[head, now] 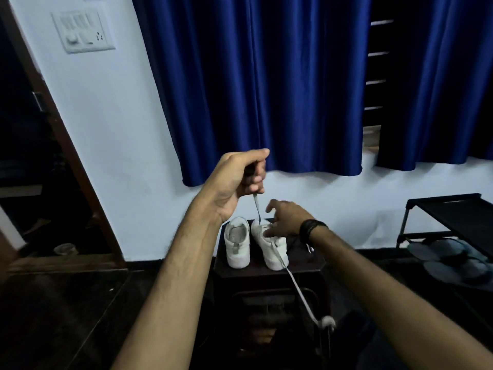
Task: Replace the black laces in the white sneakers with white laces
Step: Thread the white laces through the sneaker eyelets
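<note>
Forearms reach out toward the stool (269, 273), where two white sneakers (237, 243) stand side by side. Above the right sneaker (272, 252), the left hand (240, 180) is clenched round a white lace (256, 206), drawn up taut. Its other end trails off the stool's front edge. A hard tug could likely strip the lace from its eyelets or tip the shoe. The right hand (285, 220) rests on that sneaker, fingers loosely spread, grasping nothing. Something dark, perhaps black laces (296, 243), lies beside it.
</note>
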Tool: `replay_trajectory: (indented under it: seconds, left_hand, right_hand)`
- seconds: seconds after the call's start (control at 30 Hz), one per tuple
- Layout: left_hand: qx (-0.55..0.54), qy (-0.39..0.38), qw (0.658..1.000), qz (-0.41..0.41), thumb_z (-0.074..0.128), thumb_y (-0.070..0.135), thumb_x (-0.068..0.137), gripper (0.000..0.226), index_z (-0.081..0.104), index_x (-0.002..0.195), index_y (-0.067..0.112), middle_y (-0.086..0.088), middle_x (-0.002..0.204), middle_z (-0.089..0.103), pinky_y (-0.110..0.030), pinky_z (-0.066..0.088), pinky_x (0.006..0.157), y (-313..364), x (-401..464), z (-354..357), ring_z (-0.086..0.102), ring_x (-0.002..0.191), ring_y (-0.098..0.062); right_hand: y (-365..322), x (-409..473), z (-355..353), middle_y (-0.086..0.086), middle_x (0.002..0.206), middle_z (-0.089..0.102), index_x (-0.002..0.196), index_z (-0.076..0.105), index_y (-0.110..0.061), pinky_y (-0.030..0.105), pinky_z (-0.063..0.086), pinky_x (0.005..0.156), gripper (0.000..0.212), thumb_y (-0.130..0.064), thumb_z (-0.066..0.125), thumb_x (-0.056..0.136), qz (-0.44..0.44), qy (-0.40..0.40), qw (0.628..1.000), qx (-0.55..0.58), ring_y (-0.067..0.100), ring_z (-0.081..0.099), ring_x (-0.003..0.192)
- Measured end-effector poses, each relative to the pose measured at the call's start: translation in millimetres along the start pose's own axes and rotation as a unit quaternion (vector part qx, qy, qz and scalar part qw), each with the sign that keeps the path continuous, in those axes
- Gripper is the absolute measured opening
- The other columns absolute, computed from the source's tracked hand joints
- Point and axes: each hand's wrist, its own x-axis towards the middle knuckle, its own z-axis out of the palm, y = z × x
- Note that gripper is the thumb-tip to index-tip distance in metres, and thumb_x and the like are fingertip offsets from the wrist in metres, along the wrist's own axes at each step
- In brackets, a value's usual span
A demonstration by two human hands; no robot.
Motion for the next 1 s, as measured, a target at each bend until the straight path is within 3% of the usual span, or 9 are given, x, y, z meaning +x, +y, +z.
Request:
replay_trajectory:
  seconds: [0.1, 0.2, 0.3, 0.4, 0.5, 0.63, 0.73, 0.87, 1.0]
  left_hand:
    - [0.004, -0.071, 0.997, 0.002, 0.053, 0.03, 0.098, 0.045, 0.048, 0.057, 0.013, -0.006, 0.056, 0.05, -0.032, 0.046, 0.061, -5, -3, 5, 0.047, 0.048, -0.019]
    - [0.018, -0.155, 0.987, -0.031, 0.044, 0.05, 0.095, 0.058, 0.049, 0.054, 0.009, -0.019, 0.069, 0.066, -0.039, 0.046, 0.071, -15, -5, -7, 0.065, 0.063, -0.033]
    - [0.079, -0.033, 0.992, -0.09, 0.037, 0.056, 0.098, 0.066, 0.057, 0.061, 0.005, -0.017, 0.09, 0.074, -0.038, 0.053, 0.085, -56, 14, -29, 0.071, 0.088, -0.03]
    - [0.143, 0.125, 0.969, -0.158, 0.052, 0.034, 0.099, 0.04, 0.066, 0.072, 0.009, -0.011, 0.076, 0.07, -0.03, 0.048, 0.063, -131, 43, -44, 0.065, 0.068, -0.02]
    - [0.251, 0.099, 0.935, -0.229, 0.05, 0.017, 0.091, 0.021, 0.066, 0.078, 0.011, -0.01, 0.07, 0.066, -0.031, 0.048, 0.058, -205, 61, -43, 0.066, 0.057, -0.021]
    - [0.317, 0.06, 0.906, -0.275, 0.042, 0.018, 0.092, 0.02, 0.061, 0.088, 0.022, -0.01, 0.073, 0.073, -0.021, 0.05, 0.049, -263, 73, -29, 0.069, 0.053, -0.019]
    - [0.332, 0.055, 0.899, -0.279, 0.045, 0.017, 0.091, 0.016, 0.06, 0.093, 0.014, -0.011, 0.079, 0.073, -0.038, 0.061, 0.059, -293, 92, -25, 0.072, 0.058, -0.025]
    - [0.376, 0.091, 0.89, -0.243, 0.046, 0.033, 0.081, 0.031, 0.066, 0.096, 0.014, -0.012, 0.093, 0.073, -0.037, 0.058, 0.075, -299, 111, -16, 0.072, 0.081, -0.031]
    - [0.401, 0.123, 0.883, -0.209, 0.042, 0.026, 0.089, 0.03, 0.065, 0.104, 0.015, -0.016, 0.102, 0.068, -0.043, 0.054, 0.082, -300, 124, -17, 0.064, 0.099, -0.037]
  right_hand:
    - [-5, 25, 28, 0.007, 0.104, 0.07, 0.132, 0.052, -0.023, 0.035, 0.048, 0.092, 0.05, -0.044, 0.063, 0.088, -0.026, -0.008, 0.996, 0.083, 0.025, 0.061, 0.104]
    - [31, 71, 67, 0.006, 0.101, 0.07, 0.107, 0.067, -0.026, 0.043, 0.05, 0.092, 0.042, -0.051, 0.047, 0.079, -0.025, 0.014, 0.991, 0.129, 0.03, 0.063, 0.102]
    - [29, 45, 63, -0.003, 0.093, 0.069, 0.096, 0.075, -0.017, 0.024, 0.044, 0.084, 0.017, -0.02, 0.059, 0.089, -0.065, 0.021, 0.986, 0.152, 0.009, 0.06, 0.088]
    - [37, 15, 67, 0.001, 0.093, 0.073, 0.097, 0.075, 0.001, 0.012, 0.045, 0.081, 0.024, 0.011, 0.058, 0.084, -0.097, -0.053, 0.974, 0.198, -0.011, 0.063, 0.078]
    - [57, 21, 80, 0.008, 0.1, 0.073, 0.117, 0.066, 0.001, 0.019, 0.049, 0.083, 0.051, 0.022, 0.043, 0.077, -0.046, -0.103, 0.957, 0.268, 0.005, 0.067, 0.088]
    - [74, 34, 88, 0.014, 0.082, 0.069, 0.121, 0.047, -0.011, 0.026, 0.047, 0.055, 0.039, 0.008, 0.049, 0.087, 0.113, -0.076, 0.892, 0.432, 0.026, 0.063, 0.061]
    - [77, 49, 93, -0.002, 0.079, 0.068, 0.115, 0.057, -0.015, 0.019, 0.048, 0.054, 0.034, -0.007, 0.064, 0.082, 0.103, -0.057, 0.941, 0.318, 0.02, 0.066, 0.058]
    - [71, 85, 98, -0.004, 0.085, 0.07, 0.095, 0.073, -0.018, 0.016, 0.043, 0.07, 0.017, -0.019, 0.065, 0.08, 0.102, 0.049, 0.973, 0.201, 0.019, 0.066, 0.086]
    - [55, 116, 105, 0.015, 0.117, 0.064, 0.111, 0.068, -0.012, 0.033, 0.049, 0.089, 0.046, -0.047, 0.058, 0.083, 0.149, -0.001, 0.985, 0.085, 0.033, 0.062, 0.109]
